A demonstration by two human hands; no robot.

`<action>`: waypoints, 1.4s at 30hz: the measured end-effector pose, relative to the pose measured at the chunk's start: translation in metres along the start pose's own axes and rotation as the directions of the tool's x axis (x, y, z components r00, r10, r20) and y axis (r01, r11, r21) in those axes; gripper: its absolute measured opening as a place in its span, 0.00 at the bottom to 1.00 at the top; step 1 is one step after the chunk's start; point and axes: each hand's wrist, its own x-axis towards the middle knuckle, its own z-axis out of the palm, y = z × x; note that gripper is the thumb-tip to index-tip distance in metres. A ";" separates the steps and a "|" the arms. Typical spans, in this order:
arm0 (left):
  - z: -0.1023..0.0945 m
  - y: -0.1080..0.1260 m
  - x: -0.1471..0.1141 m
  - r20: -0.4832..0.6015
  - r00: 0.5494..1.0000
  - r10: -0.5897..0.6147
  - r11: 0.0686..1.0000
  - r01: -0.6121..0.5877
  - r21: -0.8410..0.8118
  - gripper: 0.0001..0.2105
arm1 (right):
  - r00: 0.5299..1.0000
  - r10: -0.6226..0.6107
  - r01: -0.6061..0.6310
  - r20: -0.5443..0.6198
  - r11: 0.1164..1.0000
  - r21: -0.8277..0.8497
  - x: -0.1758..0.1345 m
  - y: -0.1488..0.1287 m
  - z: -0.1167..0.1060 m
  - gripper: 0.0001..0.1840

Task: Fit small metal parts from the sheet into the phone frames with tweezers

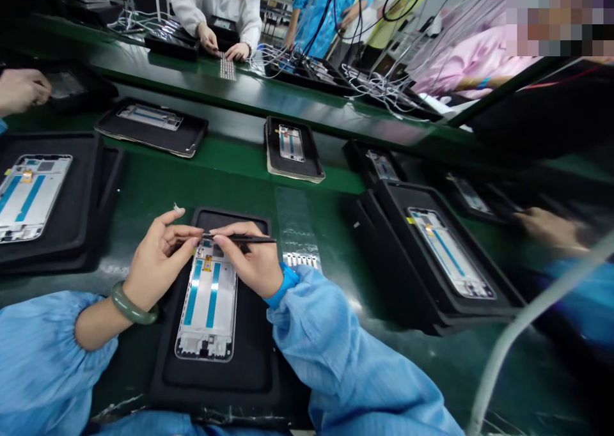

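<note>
A silver phone frame (204, 308) with two blue strips and a small orange flex piece lies face up in a black foam tray (256, 359) in front of me. My right hand (254, 257) pinches black tweezers (254, 239), held almost level over the frame's top end. Beside their tip, the thumb and a finger of my left hand (160, 250) come together at the frame's top edge; whatever they hold is too small to make out. A raised left finger carries a bit of white material (178, 208).
A clear strip with small parts (300, 257) lies right of my tray. Stacked trays with phone frames stand left (86, 212) and right (432, 321); single trays (295, 171) sit on the line ahead. Co-workers' hands show left, right and across. A pale cable (518, 334) curves at right.
</note>
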 end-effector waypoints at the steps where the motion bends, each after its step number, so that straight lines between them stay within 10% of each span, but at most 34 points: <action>1: -0.002 -0.001 -0.001 0.008 1.000 0.018 1.000 -0.018 0.026 0.23 | 0.999 0.043 -0.043 -0.014 0.999 -0.002 0.002 0.001 -0.003 0.03; 11: -0.016 -0.010 -0.003 0.448 0.873 0.195 0.722 -0.437 0.536 0.23 | 0.932 0.337 -0.344 0.131 0.938 0.034 0.011 0.023 -0.010 0.06; 17: -0.017 -0.014 -0.007 0.465 0.857 0.220 0.696 -0.472 0.541 0.18 | 0.936 0.310 -0.310 0.167 0.950 -0.032 0.011 0.017 -0.012 0.06; 25: -0.017 -0.015 -0.008 0.455 0.861 0.227 0.720 -0.462 0.517 0.23 | 0.971 -0.025 0.063 0.238 0.986 -0.155 0.003 0.016 -0.012 0.04; 32: -0.018 -0.014 -0.008 0.469 0.861 0.196 0.720 -0.451 0.527 0.18 | 0.970 0.213 -0.209 0.117 0.977 -0.044 0.005 0.014 -0.016 0.06; 42: -0.016 -0.012 -0.006 0.475 0.857 0.202 0.723 -0.457 0.517 0.17 | 0.987 0.078 -0.047 0.143 0.977 -0.209 0.006 0.013 -0.015 0.06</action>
